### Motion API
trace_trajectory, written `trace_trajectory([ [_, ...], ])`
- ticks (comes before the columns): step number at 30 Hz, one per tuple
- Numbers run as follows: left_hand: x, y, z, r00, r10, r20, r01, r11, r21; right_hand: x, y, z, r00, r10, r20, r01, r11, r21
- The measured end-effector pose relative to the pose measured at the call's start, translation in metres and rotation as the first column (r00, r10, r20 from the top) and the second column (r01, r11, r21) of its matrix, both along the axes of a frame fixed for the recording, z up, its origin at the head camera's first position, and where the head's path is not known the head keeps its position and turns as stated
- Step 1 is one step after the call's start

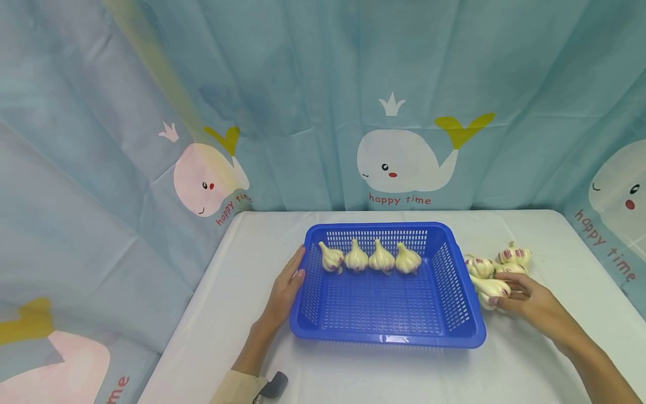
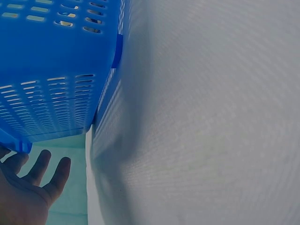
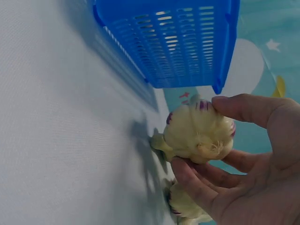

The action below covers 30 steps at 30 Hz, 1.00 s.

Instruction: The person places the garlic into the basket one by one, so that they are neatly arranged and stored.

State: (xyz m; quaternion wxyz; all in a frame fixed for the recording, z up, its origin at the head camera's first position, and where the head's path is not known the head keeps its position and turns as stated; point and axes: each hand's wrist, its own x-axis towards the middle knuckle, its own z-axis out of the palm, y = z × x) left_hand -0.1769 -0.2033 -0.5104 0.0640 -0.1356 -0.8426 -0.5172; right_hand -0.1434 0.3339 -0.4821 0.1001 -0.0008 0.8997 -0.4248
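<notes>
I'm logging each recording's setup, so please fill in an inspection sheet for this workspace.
Surface: white, cloth-like tabletop.
Job's things: blue rectangular perforated plastic basket; four cream garlic bulbs in a row along its far side; outside, to its right, a purple-streaked cream garlic bulb in hand and at least three similar loose bulbs.
Clutter: nothing seen.
Hands: left hand touches the basket's left side; right hand grips the purple-streaked bulb.
Cables: nothing seen.
Surroundings: blue-green fabric curtain, printed with whales and "happy time".
</notes>
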Motion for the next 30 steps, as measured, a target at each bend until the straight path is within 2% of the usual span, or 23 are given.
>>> trace_trajectory([
  [9, 0.0, -0.001, -0.001, 1.0, 0.003, 0.007, -0.003, 1.0, -0.001, 0.0, 0.005, 0.008, 0.999, -0.033, -0.038, 0.032, 0.999, -0.02],
  [16, 0.001, 0.0, 0.0, 1.0, 0.005, 0.004, -0.005, 1.0, -0.001, -0.001, 0.006, 0.016, 0.999, -0.049, 0.0, 0.049, 0.998, -0.049],
  [19, 0.001, 0.0, -0.001, 1.0, 0.005, -0.002, -0.005, 1.0, -0.004, -0.001, 0.006, 0.016, 0.998, -0.059, -0.023, 0.057, 0.995, -0.08],
  [22, 0.0, 0.0, -0.001, 1.0, 0.003, -0.006, -0.003, 1.0, -0.002, -0.001, 0.006, 0.017, 0.996, -0.066, -0.063, 0.061, 0.995, -0.073],
  [26, 0.0, 0.0, 0.0, 1.0, 0.0, -0.003, 0.0, 1.0, 0.002, -0.002, 0.004, 0.02, 0.994, -0.089, -0.062, 0.085, 0.994, -0.067],
  [30, 0.0, 0.0, 0.0, 1.0, 0.001, 0.0, -0.001, 1.0, 0.004, -0.002, 0.002, 0.022, 0.992, -0.109, -0.058, 0.103, 0.99, -0.101],
])
